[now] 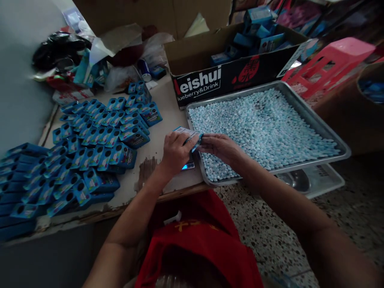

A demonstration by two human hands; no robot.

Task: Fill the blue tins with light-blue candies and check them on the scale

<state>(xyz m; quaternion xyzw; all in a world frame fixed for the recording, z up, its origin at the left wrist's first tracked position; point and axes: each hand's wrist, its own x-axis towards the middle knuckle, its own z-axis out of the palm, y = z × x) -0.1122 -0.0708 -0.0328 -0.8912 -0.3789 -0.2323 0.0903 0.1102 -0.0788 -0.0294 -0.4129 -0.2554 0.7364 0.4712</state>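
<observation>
My left hand (176, 150) is closed around a small blue candy box (186, 131), which lies tilted with its printed white panel up. At the box's right end, the fingers of my right hand (220, 147) are pressed together against its edge; what they may pinch there is too small to make out. Both hands are over the left rim of a metal tray (240, 181) spread with pale blue and white candies (258, 124). Beneath my left hand, a digital scale (188, 165) with a lit blue display is partly hidden.
Rows of blue candy boxes (99, 136) cover the table's left side. Behind the tray stands a black cardboard carton (204, 82) holding more blue boxes. A drink can (144, 71) and plastic bags lie at the back. A pink stool (330, 68) is at the right.
</observation>
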